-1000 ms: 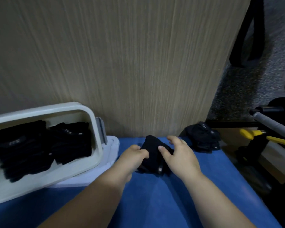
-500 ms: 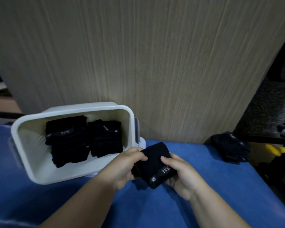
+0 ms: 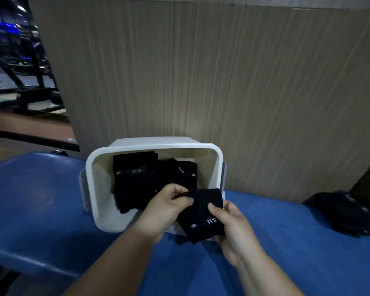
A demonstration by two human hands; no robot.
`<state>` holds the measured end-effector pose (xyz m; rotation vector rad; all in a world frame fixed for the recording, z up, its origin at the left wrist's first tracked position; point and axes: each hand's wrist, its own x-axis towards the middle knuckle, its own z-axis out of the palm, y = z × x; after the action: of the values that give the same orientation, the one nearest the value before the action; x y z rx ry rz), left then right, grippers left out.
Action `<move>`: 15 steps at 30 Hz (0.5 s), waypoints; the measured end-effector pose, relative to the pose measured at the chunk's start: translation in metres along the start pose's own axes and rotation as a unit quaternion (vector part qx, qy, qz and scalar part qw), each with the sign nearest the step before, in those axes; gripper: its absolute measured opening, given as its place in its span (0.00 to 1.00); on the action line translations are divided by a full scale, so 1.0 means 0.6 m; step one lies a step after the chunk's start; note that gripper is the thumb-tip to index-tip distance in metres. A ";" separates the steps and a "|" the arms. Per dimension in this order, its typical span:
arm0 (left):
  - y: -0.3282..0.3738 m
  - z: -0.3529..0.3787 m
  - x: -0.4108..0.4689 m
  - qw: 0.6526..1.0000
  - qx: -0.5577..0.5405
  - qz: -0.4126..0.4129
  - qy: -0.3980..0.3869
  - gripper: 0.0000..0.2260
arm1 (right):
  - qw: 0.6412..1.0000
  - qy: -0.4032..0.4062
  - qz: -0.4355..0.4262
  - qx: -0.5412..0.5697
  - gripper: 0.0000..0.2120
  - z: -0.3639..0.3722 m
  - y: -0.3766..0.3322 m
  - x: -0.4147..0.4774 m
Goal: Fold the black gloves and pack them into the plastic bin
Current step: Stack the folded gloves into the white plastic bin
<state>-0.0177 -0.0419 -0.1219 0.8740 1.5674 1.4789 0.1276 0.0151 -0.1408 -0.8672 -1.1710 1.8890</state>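
Both hands hold one folded black glove [image 3: 201,214] above the blue padded surface [image 3: 51,199], at the near right corner of the bin. The left hand [image 3: 167,212] pinches its upper left edge. The right hand [image 3: 235,231] clamps it, thumb on top and fingers curled beneath. Just behind, the single white plastic bin [image 3: 98,189] contains two stacks of folded black gloves, a left stack [image 3: 135,178] and a right stack [image 3: 179,171]; how many are in each cannot be told. Further right lies one loose heap of gloves [image 3: 340,212]. A wood-grain panel [image 3: 222,82] stands behind.
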 end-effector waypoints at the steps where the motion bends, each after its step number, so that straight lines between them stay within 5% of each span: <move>1: -0.001 -0.007 0.003 0.999 0.027 0.029 0.026 0.05 | 1.000 0.007 -0.007 0.005 0.04 0.011 0.001 0.004; 7: 0.012 -0.052 0.014 0.966 0.133 0.173 0.136 0.10 | 0.998 0.027 -0.053 0.031 0.03 0.066 -0.009 0.033; 15: 0.028 -0.090 0.009 0.858 0.299 0.327 0.261 0.10 | 0.996 0.038 -0.079 0.014 0.04 0.099 -0.037 0.060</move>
<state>-0.0690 -0.0601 -0.1055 1.5767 2.3622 1.8166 0.0655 0.0275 -0.1052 -0.8005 -1.1305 1.7270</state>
